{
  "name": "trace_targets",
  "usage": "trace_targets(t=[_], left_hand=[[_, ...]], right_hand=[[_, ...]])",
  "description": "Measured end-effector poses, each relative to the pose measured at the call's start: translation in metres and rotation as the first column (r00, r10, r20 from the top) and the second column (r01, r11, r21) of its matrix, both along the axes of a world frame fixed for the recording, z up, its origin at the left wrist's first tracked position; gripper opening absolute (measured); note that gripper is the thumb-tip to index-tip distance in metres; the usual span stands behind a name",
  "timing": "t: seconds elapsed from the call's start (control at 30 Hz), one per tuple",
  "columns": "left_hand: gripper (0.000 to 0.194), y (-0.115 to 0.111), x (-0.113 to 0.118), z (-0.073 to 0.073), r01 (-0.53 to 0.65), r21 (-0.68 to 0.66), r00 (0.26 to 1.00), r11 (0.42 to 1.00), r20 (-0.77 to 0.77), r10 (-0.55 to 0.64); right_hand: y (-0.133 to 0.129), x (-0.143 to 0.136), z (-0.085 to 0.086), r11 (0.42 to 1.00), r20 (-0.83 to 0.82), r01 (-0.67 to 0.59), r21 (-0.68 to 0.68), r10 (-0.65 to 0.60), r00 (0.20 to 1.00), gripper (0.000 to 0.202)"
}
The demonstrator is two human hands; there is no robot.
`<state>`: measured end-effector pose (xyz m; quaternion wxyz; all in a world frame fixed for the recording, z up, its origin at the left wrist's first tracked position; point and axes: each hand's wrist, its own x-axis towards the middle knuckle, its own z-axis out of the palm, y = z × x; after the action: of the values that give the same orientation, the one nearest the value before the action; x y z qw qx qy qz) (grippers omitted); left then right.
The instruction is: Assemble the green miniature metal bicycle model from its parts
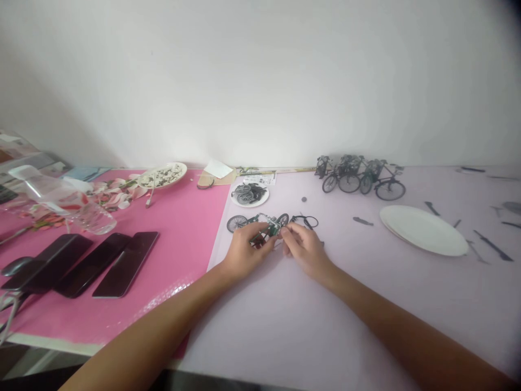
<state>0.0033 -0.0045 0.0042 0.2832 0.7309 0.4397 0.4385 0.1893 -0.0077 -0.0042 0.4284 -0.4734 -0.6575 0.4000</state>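
Green model bicycle (274, 230): clasps it in left grip (246, 247), pinches one end with right grip (306, 247) (presumably for steadiness).

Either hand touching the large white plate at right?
No: left hand and right hand are both at the small green model bicycle, apart from that plate.

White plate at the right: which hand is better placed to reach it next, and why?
Probably the right: the right hand lies nearer the white plate, though it is also at the model bicycle. The left hand, holding that bicycle, is farther and would likely cross the right hand.
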Motion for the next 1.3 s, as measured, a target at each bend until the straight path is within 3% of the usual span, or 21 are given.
trace_targets(t=[1.3], left_hand=[[0.016, 0.0013, -0.0010, 0.0017, 0.029, -0.042, 0.999, 0.999, -0.030, -0.031]], right_hand=[[0.0039, 0.0024, -0.0044, 0.999, 0.024, -0.037, -0.026, 0.038, 0.999, 0.041]])
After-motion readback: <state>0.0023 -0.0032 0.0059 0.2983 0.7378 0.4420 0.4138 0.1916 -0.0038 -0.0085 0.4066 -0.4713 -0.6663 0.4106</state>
